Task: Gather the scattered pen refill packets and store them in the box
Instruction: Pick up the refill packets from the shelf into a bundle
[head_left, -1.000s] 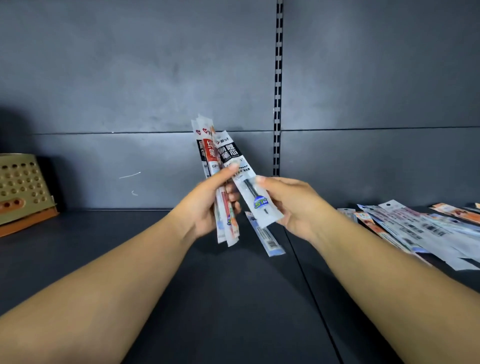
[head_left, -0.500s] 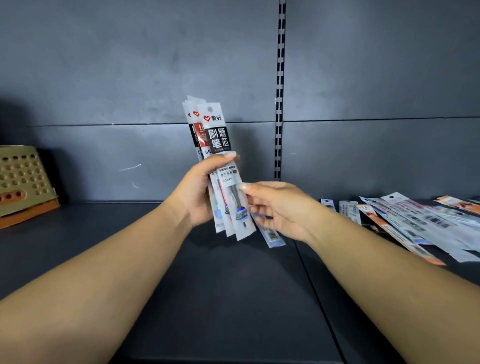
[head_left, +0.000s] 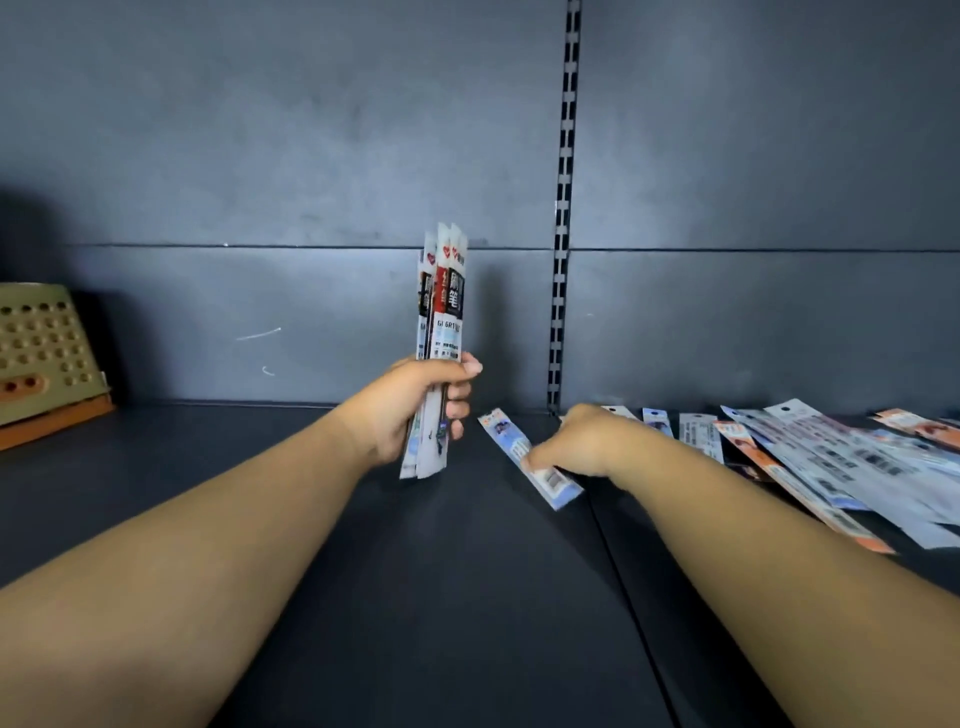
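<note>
A: Dark grey shelf (head_left: 311, 519), matte. Left hand (head_left: 415, 400), centre frame, fist wrapped round a bundle of packets (head_left: 441, 312), held upright, tops toward the back wall.

B: Right hand (head_left: 582, 441)?

A: Just right of centre, down on the shelf, fingertips on a blue packet (head_left: 530, 462). Fingers are curled, but whether they pinch it or only press it, cannot tell; the hand covers the contact.

B: How does that packet lie?

A: Flat. Long axis diagonal, far end up-left toward the back wall, near end down-right toward the viewer. The hand sits on its middle from the right side. The right hand is clearly the nearer one; the left is just beside it to the left, but full.

B: Other packets?

A: Scattered pile (head_left: 831, 462) at right of the frame, overlapping, fanned roughly along the same diagonal, well within the right arm's reach. A few small ones stand near the back edge behind the right hand.

B: Box?

A: Perforated tan box (head_left: 41, 353) with an orange base, far left edge, well apart from both hands. Only the left arm's side is close to it.

B: Stage?

A: My guess: mid-gathering. Next, lift the blue one and pass it leftward into the bundle. Most packets not yet collected, none visibly in the box.
</note>
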